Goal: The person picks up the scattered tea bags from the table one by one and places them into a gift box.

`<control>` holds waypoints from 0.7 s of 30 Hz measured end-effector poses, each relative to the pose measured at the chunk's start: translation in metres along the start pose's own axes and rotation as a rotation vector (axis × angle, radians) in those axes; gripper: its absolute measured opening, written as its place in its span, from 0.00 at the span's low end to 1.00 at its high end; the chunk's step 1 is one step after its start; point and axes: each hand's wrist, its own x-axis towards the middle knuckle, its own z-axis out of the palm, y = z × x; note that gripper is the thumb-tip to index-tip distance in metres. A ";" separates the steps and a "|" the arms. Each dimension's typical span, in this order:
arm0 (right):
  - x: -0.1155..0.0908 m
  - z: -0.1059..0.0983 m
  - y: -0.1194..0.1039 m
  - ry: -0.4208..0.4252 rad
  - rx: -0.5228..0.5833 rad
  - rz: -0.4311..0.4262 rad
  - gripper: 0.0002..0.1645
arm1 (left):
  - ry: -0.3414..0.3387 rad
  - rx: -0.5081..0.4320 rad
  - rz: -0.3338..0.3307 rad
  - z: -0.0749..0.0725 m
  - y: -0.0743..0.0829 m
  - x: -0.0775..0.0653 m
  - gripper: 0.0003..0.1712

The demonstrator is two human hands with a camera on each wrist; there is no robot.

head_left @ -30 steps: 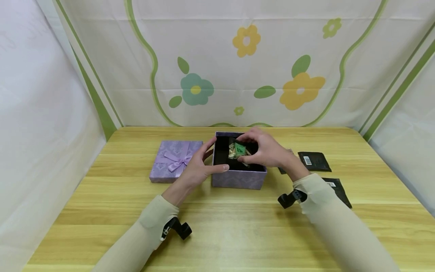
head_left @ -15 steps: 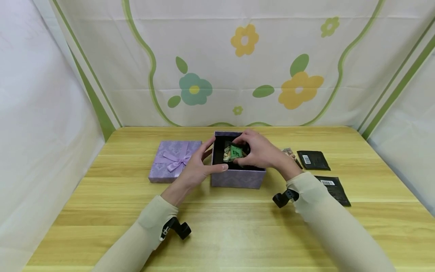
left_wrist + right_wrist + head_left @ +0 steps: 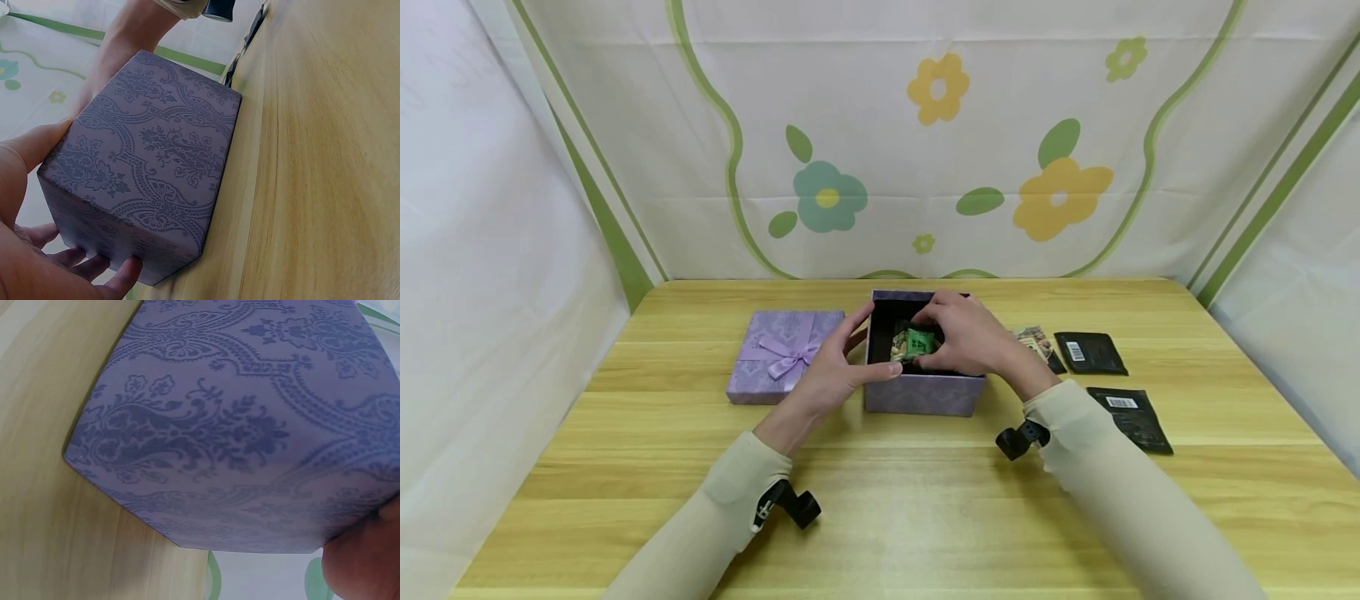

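Note:
A purple patterned gift box (image 3: 923, 397) with a black inside stands uncovered on the wooden table. My left hand (image 3: 833, 367) holds its left side, with the thumb over the front rim and the fingers against the left wall. In the left wrist view the box (image 3: 144, 150) shows its patterned front and that wall. My right hand (image 3: 972, 337) reaches in over the right rim and holds a small packet (image 3: 917, 342) with a green label, low inside the box. Fingertips of the right hand are partly hidden. In the right wrist view the box (image 3: 206, 425) fills most of the picture.
The purple lid (image 3: 767, 350) with a ribbon bow lies left of the box. To the right are two black packets (image 3: 1090, 353) (image 3: 1135, 418) with white barcodes, and a packet with a printed picture (image 3: 1036, 343), partly behind my right wrist. A flowered cloth hangs behind.
My right hand has moved left and lower into the box with the green-labelled packet. The picture-printed packet at the right shows more now. My left hand stays at the box's left side.

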 end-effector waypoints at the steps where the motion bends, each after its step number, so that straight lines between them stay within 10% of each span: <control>1: 0.000 0.000 0.000 -0.001 -0.008 -0.001 0.36 | -0.001 0.000 0.001 0.000 0.000 0.000 0.59; 21: -0.001 0.001 0.002 0.004 -0.016 -0.008 0.37 | -0.013 0.008 0.005 0.000 0.000 0.001 0.58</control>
